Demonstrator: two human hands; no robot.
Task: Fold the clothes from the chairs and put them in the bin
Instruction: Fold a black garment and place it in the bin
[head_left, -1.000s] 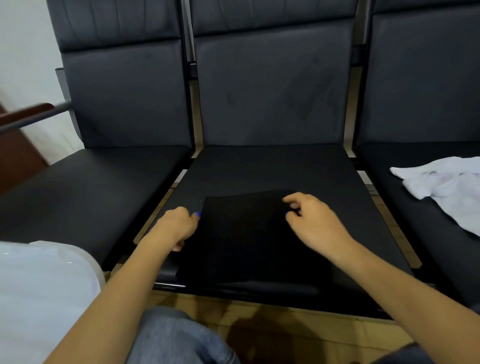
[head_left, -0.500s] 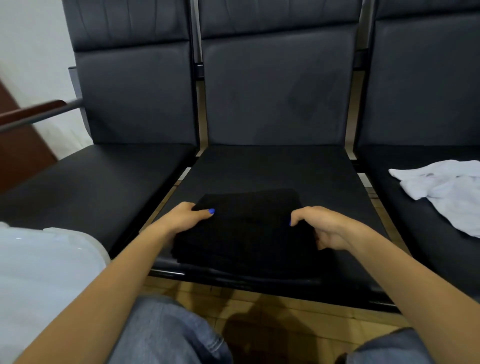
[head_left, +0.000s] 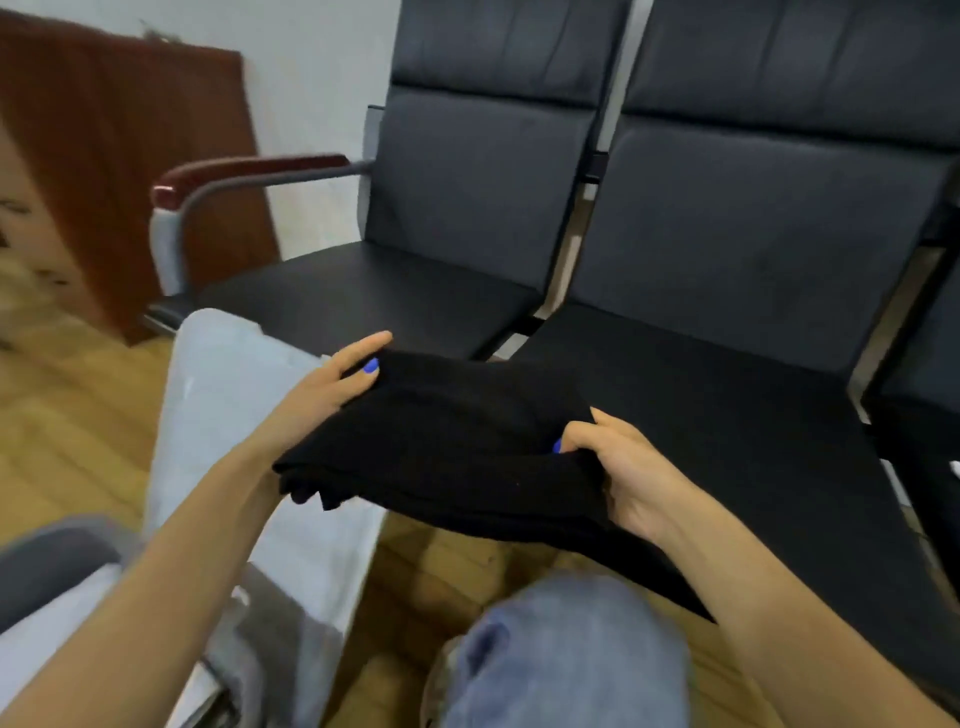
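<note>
Lifted off the chair seat (head_left: 727, 395) since prev. frame: folded black garment (head_left: 457, 436), now held in air betw. both hands, above the white bin (head_left: 228, 384) edge. L hand (head_left: 332, 387) grips its left edge, thumb on top, index straight. R hand (head_left: 618, 467) pinches right edge, fingers curled.

A folded black garment (head_left: 457, 441) sits at the middle of the frame, lifted off the seats and held flat between two hands, its layered edges showing at the lower left corner. Behind it, in the upper right, stand the black padded chairs (head_left: 727, 249). The white bin (head_left: 249, 415) stands at the left of the frame, partly beneath the garment's left end.
</note>
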